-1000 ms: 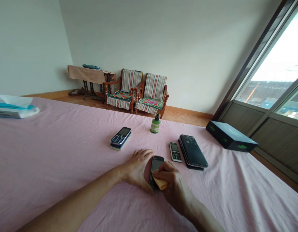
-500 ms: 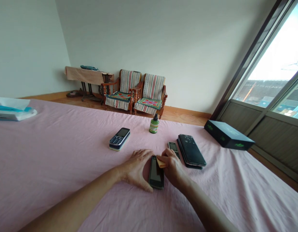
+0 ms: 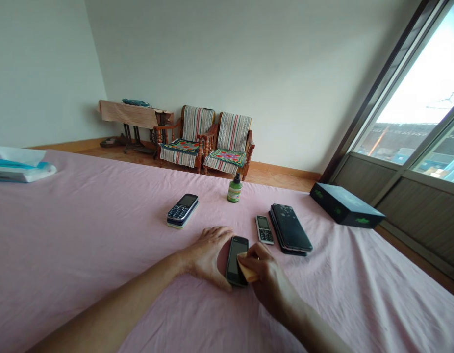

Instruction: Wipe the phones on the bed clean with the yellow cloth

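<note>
A dark touchscreen phone (image 3: 232,264) lies face up on the pink bedsheet. My left hand (image 3: 209,252) braces it from the left, fingers at its top end and thumb at its lower left corner. Pinched in my right hand (image 3: 268,269) is a folded yellow cloth (image 3: 248,271), pressed on the right side of the phone's screen. Just beyond my right hand lies a small silver keypad phone (image 3: 264,229). Beside it is a stack of larger dark phones (image 3: 291,229). Ahead of my left hand sits another stack, topped by a dark keypad phone (image 3: 183,207).
A green bottle (image 3: 234,190) with a black top stands near the far edge of the pink sheet (image 3: 102,211). At the right is a black box (image 3: 346,206); a tissue pack (image 3: 23,165) lies far left. Two wooden chairs (image 3: 229,139) stand by the wall.
My right hand has slid the cloth down the screen toward me, uncovering the small keypad phone. My left hand stays at the phone's left side.
</note>
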`<state>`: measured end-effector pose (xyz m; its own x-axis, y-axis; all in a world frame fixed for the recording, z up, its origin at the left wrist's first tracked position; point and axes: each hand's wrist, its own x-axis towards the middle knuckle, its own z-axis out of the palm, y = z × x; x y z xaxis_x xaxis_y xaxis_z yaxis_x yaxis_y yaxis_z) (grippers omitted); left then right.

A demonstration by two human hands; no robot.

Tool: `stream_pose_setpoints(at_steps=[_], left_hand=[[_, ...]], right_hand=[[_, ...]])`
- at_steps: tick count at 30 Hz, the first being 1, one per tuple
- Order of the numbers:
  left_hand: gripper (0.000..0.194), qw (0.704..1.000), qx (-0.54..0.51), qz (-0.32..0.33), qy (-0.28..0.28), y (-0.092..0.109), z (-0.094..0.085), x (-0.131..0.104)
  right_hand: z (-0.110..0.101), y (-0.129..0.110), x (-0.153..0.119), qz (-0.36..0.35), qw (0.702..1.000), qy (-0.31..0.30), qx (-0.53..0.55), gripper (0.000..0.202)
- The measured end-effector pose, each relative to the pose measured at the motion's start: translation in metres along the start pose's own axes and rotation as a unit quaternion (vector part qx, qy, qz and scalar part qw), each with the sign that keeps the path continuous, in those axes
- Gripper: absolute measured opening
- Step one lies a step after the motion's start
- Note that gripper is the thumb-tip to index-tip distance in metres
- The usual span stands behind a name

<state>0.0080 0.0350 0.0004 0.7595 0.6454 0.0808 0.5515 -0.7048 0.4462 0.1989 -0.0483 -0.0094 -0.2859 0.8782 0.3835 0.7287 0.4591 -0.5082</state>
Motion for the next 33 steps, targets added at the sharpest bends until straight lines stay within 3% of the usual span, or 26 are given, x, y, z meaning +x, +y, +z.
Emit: stream_pose_setpoints(at_steps=[6, 16, 22, 26, 33], left_hand=[[0.116, 0.999, 0.01, -0.018, -0.025, 0.002, -0.003, 0.0], [0.111, 1.0, 0.0, 0.007, 0.005, -0.002, 0.001, 0.0], [0.111, 1.0, -0.008, -0.003, 0.003, -0.001, 0.001, 0.0], [0.106, 1.0, -0.014, -0.003, 0.01, 0.002, -0.001, -0.001], [0.107, 1.0, -0.01, -0.013, 0.015, 0.004, 0.001, 0.0]], right_hand=[[-0.004, 0.026, 0.037, 0.015, 0.998, 0.017, -0.058, 0.028], [0.0, -0.006, -0.015, -0.003, 1.0, -0.016, -0.003, 0.029], [-0.004, 0.004, 0.019, -0.006, 0.996, 0.006, -0.085, 0.028], [0.007, 0.004, 0.041, 0.01, 0.994, 0.028, -0.104, 0.026], [0.015, 0.007, 0.043, 0.021, 0.994, 0.032, -0.102, 0.025]])
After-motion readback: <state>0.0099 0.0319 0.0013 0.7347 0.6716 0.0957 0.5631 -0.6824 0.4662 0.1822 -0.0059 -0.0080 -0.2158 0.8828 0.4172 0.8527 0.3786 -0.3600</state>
